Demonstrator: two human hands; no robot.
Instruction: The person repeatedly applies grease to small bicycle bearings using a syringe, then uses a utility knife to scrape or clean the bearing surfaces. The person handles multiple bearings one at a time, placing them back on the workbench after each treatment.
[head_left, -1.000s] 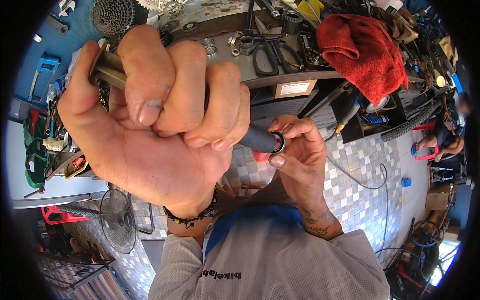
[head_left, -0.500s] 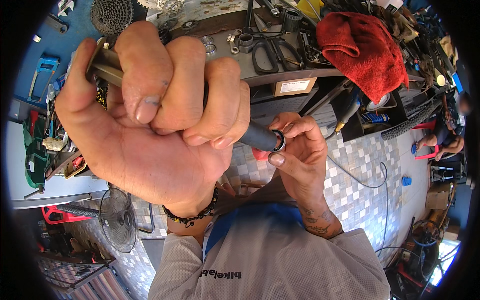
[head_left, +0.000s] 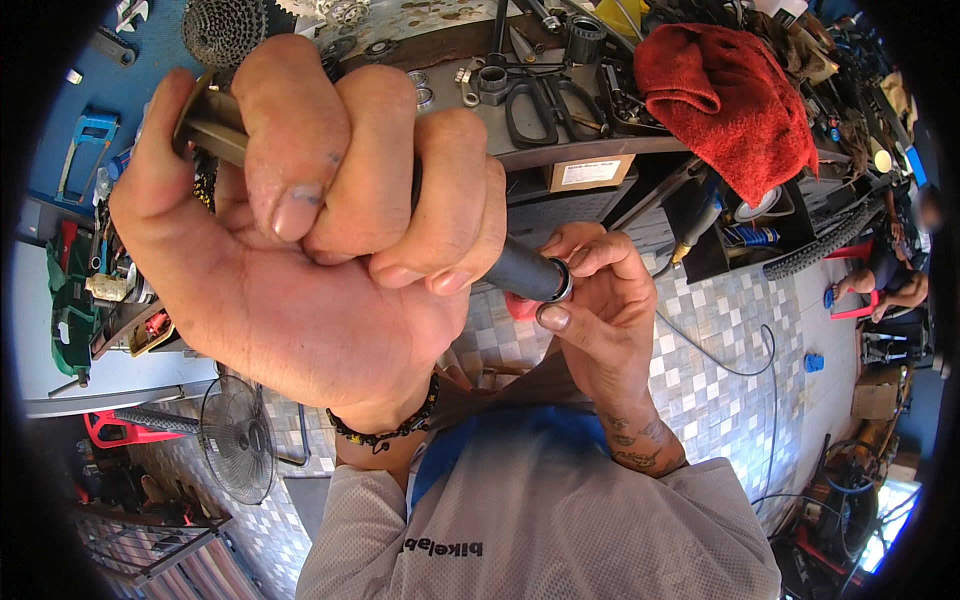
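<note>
Black along its exposed lower length, the cylinder (head_left: 522, 268) projects from the little-finger side of the left hand (head_left: 300, 240) and points down and rightward toward the right hand (head_left: 610, 300). Its long axis slopes from upper left to lower right. At the opposite side of the left hand, a brass-coloured flanged end (head_left: 215, 125) protrudes above the index finger, in line with the cylinder; the fist conceals the join. The left fingers are curled around the shaft, with the thumb extended alongside the flange. The right thumb and forefinger pinch a metal-and-black ring (head_left: 566, 280) at the cylinder's lower end; whether the ring encircles the end or abuts it cannot be determined. Beyond the right hand, scissors (head_left: 532, 115) rest on the workbench (head_left: 600, 147), left of a red cloth (head_left: 700, 105).
</note>
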